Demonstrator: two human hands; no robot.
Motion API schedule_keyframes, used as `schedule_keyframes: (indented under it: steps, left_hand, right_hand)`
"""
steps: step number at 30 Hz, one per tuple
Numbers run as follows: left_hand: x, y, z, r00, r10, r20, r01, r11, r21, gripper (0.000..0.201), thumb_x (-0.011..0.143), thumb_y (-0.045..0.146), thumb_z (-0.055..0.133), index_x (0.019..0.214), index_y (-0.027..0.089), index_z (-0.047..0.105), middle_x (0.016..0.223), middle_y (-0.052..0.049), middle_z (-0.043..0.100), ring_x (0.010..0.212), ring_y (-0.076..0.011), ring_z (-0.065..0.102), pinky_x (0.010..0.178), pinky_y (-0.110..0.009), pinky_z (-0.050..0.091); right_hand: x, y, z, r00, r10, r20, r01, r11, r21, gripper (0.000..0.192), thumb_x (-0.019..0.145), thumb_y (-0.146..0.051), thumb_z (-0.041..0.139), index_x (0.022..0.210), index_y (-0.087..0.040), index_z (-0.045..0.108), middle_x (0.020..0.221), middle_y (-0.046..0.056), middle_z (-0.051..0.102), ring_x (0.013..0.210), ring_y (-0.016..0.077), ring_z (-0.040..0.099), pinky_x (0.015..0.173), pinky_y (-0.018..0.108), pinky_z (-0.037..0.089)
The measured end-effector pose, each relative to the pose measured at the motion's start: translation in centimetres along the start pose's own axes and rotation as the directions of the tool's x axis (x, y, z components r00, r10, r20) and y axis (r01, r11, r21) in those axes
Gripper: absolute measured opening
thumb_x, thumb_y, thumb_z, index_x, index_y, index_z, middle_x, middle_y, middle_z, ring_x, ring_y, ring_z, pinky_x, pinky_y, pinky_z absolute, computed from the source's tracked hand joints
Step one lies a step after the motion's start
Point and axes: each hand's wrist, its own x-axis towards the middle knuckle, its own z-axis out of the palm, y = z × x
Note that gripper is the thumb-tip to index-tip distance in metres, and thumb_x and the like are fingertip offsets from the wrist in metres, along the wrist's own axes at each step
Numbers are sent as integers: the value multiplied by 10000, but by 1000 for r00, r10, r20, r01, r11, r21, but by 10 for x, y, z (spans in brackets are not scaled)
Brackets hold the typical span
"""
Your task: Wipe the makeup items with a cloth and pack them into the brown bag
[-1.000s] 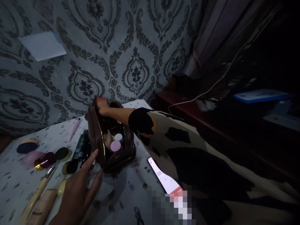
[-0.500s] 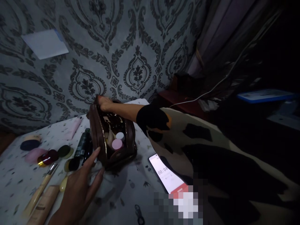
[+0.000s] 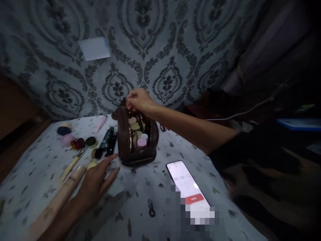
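A brown cosmetic pouch (image 3: pixel 125 147) stands open on a patterned white cloth (image 3: pixel 140 201), with small round jars and compacts showing inside it. My right hand (image 3: pixel 137 100) pinches the pouch's top far edge from above. My left hand (image 3: pixel 96 182) lies flat on the cloth just left of the pouch, fingers spread and pointing at its base, holding nothing. Beside the left hand lie a dark tube (image 3: pixel 106 138), a makeup brush (image 3: pixel 71 164) and a beige tube (image 3: pixel 59 201).
Round puffs and compacts (image 3: pixel 75 142) sit at the far left, with a pink tube (image 3: pixel 99 124) behind them. A phone (image 3: pixel 184 182) with a lit timer screen lies right of the pouch. Patterned wallpaper with a white paper (image 3: pixel 94 48) rises behind; dark furniture and a cable fill the right.
The view has shifted left and pulled back. My right hand has lifted onto the top edge of the pouch, its arm now raised. My left hand stays flat beside the pouch.
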Motion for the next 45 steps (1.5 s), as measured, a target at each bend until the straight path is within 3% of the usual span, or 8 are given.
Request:
schedule_keyframes:
  steps: [12, 15, 20, 23, 27, 33, 38, 45]
  left_hand:
    - [-83, -44, -27, 970, -231, -72, 231, 973, -4, 380, 977, 444, 440, 1222, 194, 587, 1189, -98, 692, 951, -219, 695, 820, -335, 555]
    - [-107, -74, -52, 916, -351, -194, 373, 923, 92, 427, 973, 477, 391, 1191, 181, 607, 1177, -104, 698, 986, -240, 684, 854, -359, 542]
    - [-156, -136, -105, 718, -530, -451, 675, 690, 262, 502, 956, 480, 328, 1159, 135, 630, 1182, -156, 668, 1089, -305, 622, 954, -430, 476]
    - [-187, -166, -119, 652, -660, -372, 757, 537, 373, 562, 943, 515, 324, 1282, 145, 577, 1272, -193, 597, 1182, -392, 528, 920, -510, 464]
    - [-210, -184, -113, 656, -716, -239, 737, 542, 404, 597, 936, 479, 328, 1349, 80, 492, 1256, -240, 573, 1158, -405, 524, 923, -497, 451]
    - [-203, -166, -113, 681, -674, -287, 729, 587, 353, 306, 896, 367, 394, 1093, 181, 537, 962, -103, 595, 901, -294, 597, 748, -370, 476]
    - [-171, -127, -120, 552, -721, -419, 796, 605, 8, 217, 820, 427, 488, 926, 239, 514, 631, 45, 488, 553, -156, 474, 536, -255, 360]
    - [-86, -37, -79, 766, -555, -325, 495, 832, -251, 306, 780, 507, 534, 716, 207, 546, 664, 20, 577, 571, -146, 470, 534, -259, 362]
  right_hand:
    - [-134, -33, 39, 936, -241, 256, 222, 970, 103, 125, 842, -262, 614, 897, -158, 656, 764, 62, 693, 659, 173, 670, 491, 222, 483]
    - [-157, -37, 56, 918, -191, 347, 170, 981, 89, 182, 868, -312, 589, 917, -156, 669, 752, 69, 693, 660, 173, 660, 510, 234, 484]
    - [-189, -30, 89, 885, -110, 452, 19, 979, 201, 213, 854, -344, 585, 911, -159, 673, 798, 68, 688, 703, 168, 662, 534, 232, 494]
    - [-209, -20, 114, 864, -22, 504, -136, 952, 275, 213, 833, -357, 605, 900, -166, 674, 794, 58, 685, 687, 159, 661, 538, 233, 487]
    - [-231, -5, 145, 821, 60, 567, -305, 887, 347, 186, 797, -346, 640, 857, -171, 664, 741, 28, 655, 672, 151, 655, 527, 225, 454]
    - [-248, 13, 173, 811, 70, 581, -376, 823, 426, 170, 770, -333, 657, 816, -169, 653, 736, 1, 634, 624, 118, 634, 526, 211, 429]
    - [-256, 27, 180, 799, 96, 594, -442, 764, 470, 280, 765, -415, 691, 844, -152, 636, 788, 11, 644, 613, 98, 631, 520, 196, 424]
    - [-263, 23, 171, 757, 24, 653, -542, 581, 607, 539, 718, -576, 746, 1057, -175, 624, 939, 48, 663, 746, 152, 686, 557, 224, 492]
